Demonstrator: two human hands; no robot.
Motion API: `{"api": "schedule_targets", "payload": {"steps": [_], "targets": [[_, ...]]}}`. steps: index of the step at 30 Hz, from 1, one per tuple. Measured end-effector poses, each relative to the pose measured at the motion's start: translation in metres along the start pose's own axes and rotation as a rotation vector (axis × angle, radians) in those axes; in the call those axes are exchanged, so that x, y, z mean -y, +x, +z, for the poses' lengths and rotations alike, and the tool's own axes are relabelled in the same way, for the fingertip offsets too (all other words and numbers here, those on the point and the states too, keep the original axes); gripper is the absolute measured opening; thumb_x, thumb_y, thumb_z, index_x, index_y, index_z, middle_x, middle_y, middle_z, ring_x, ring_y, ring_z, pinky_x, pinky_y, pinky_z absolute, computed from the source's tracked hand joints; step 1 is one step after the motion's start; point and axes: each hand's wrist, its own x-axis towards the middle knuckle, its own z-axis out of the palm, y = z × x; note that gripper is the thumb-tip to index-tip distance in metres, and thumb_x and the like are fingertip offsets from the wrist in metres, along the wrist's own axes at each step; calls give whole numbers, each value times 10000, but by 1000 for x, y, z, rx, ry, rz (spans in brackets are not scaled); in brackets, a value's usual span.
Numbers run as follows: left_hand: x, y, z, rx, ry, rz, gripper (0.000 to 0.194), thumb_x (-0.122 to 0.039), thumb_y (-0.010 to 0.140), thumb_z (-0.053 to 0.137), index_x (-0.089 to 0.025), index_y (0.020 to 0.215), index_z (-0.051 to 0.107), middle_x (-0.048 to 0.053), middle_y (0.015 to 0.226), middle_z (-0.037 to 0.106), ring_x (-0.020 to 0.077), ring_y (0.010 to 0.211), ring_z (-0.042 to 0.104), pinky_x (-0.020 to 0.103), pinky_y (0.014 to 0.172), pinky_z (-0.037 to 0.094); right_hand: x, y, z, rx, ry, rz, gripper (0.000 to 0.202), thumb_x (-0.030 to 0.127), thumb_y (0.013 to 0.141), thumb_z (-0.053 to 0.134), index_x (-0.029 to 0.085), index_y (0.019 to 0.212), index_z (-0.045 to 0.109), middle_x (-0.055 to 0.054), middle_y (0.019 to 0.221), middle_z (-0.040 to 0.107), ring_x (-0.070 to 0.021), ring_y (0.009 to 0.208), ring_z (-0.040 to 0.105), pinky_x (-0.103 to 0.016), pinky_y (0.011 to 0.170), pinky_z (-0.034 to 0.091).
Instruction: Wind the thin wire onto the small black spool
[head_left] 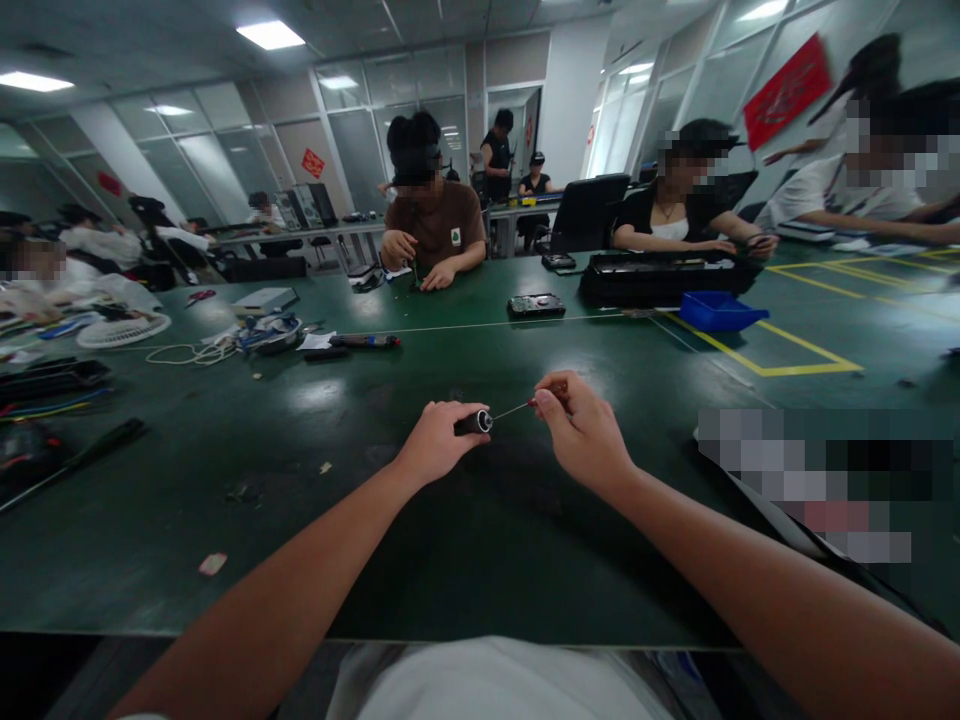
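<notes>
Now your right hand [589, 425] pinches the red-handled screwdriver [533, 402], its shaft [512, 411] slanting left to the metal-ended black cylinder [474, 423] your left hand [436, 440] grips.

bright ceiling panels [271, 35] light a large room lined with glass partitions [356, 155] and a white pillar [574, 110]. a red banner [787, 92] hangs at the right; a black office chair [589, 212] stands beyond the long, glossy green table [450, 368].
</notes>
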Motion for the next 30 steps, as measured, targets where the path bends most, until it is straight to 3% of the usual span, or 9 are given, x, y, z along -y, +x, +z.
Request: {"api": "schedule_targets", "payload": {"steps": [8, 13, 17, 21, 25, 30], "targets": [[-1, 0, -3, 5, -23, -20, 370, -316, 836, 743, -266, 1199, 690, 40, 1165, 706, 260, 1091, 610, 467, 1042, 403, 0, 3, -1, -32, -33, 22, 137, 340, 971, 470, 236, 930, 550, -36, 794, 667, -202, 719, 632, -337, 661, 436], [0, 1, -1, -110, -139, -57, 341, -250, 829, 733, -218, 1164, 679, 60, 1182, 683, 231, 1103, 618, 389, 1004, 466, -1, 2, -1, -41, -37, 15, 143, 351, 972, 472, 237, 946, 555, -32, 788, 665, -197, 693, 620, -331, 638, 426], [4, 3, -3, -176, -248, -113, 383, -253, 880, 655, -223, 1259, 609, 64, 1213, 666, 225, 1106, 621, 387, 1016, 469, -1, 2, -1, -31, -16, 18, 139, 354, 974, 475, 241, 951, 553, -32, 792, 669, -200, 702, 629, -337, 648, 437], [4, 3, -8, -154, -295, -169, 387, -311, 938, 553, -221, 1313, 524, 76, 1190, 647, 223, 1079, 615, 397, 975, 478, -1, 1, -1, -15, -4, 34, 136, 352, 975, 480, 239, 956, 553, -34, 796, 672, -205, 718, 644, -340, 657, 444], [-1, 1, -12, -86, -180, -174, 345, -450, 932, 560, -217, 1185, 568, 67, 1041, 659, 226, 924, 628, 371, 821, 506, 0, 2, -1, -2, 7, 30, 131, 347, 977, 481, 240, 964, 555, -36, 812, 677, -206, 733, 648, -340, 664, 453], [-3, 0, -10, -14, 69, -112, 253, -364, 948, 529, -209, 1120, 633, 90, 1117, 654, 255, 1009, 621, 370, 836, 495, -1, 2, 0, 12, 4, 34, 134, 340, 979, 478, 232, 966, 557, -44, 839, 685, -203, 748, 650, -338, 668, 456]]}}
